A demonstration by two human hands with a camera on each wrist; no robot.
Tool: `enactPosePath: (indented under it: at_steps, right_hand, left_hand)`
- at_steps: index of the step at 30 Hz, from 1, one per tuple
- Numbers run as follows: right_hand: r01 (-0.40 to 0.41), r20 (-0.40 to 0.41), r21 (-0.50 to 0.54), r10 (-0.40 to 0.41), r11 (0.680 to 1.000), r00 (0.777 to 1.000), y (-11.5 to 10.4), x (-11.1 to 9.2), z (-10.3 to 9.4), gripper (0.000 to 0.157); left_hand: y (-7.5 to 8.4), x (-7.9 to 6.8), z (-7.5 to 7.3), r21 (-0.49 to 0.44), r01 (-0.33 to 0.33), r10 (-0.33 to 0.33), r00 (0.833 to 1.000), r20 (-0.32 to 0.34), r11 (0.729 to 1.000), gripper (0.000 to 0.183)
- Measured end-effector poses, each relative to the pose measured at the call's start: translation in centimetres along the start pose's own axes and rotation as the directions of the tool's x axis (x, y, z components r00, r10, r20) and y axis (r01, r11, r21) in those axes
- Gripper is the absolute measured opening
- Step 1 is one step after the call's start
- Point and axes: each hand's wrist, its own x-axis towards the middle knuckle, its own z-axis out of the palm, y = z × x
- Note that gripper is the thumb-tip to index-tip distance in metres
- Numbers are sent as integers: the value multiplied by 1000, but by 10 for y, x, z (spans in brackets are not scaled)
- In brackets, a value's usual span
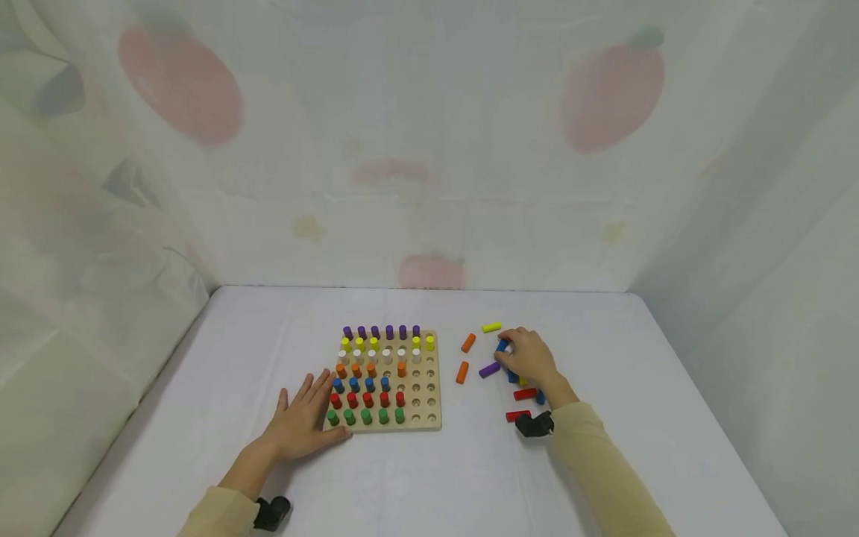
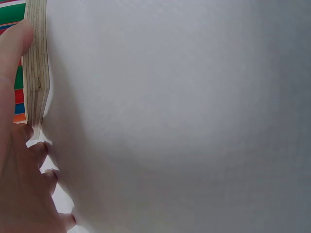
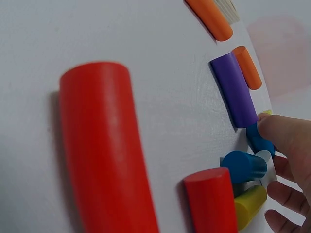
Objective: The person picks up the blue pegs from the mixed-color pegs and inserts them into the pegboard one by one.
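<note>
Right grip (image 1: 530, 356) pinches a blue peg (image 1: 502, 345) between thumb and fingers, over the right part of the desk (image 1: 403, 485). Left grip (image 1: 300, 423) is relaxed and spread, its thumb against the near edge of the pegboard (image 1: 423, 395) and its fingers beside the left edge. Upright pegs fill the board's rows, near to far: five green pegs (image 1: 366, 415), five red pegs (image 1: 367, 400), four blue pegs (image 1: 369, 385), four orange pegs (image 1: 356, 371) with a gap after the third, six white pegs (image 1: 386, 357), five yellow pegs (image 1: 373, 344) also gapped after the third, and six purple pegs (image 1: 389, 331). Right of the board, a loose red peg (image 1: 518, 416) lies nearest, then a second red peg (image 1: 524, 394) near another blue one. More pegs crowd under the right grip. Left of them lies a loose purple peg (image 1: 490, 370); between it and the board are two loose orange pegs (image 1: 462, 372). Furthest on the desk is a loose yellow peg (image 1: 492, 327); behind hangs a pale curtain (image 1: 496, 224) with red fruit prints.
</note>
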Motion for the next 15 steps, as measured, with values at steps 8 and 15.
enactPosePath:
  at_steps: [8,15]
  right_hand:
    - [-4,3,20,4,1000,1000,-1,0,-1,42]
    - [-17,-1,62,17,998,1000,-4,-1,-3,44]
  left_hand:
    - [3,-1,-2,-10,8,-8,1000,2,1000,105]
    - [3,0,-3,-5,9,-9,1000,6,1000,105]
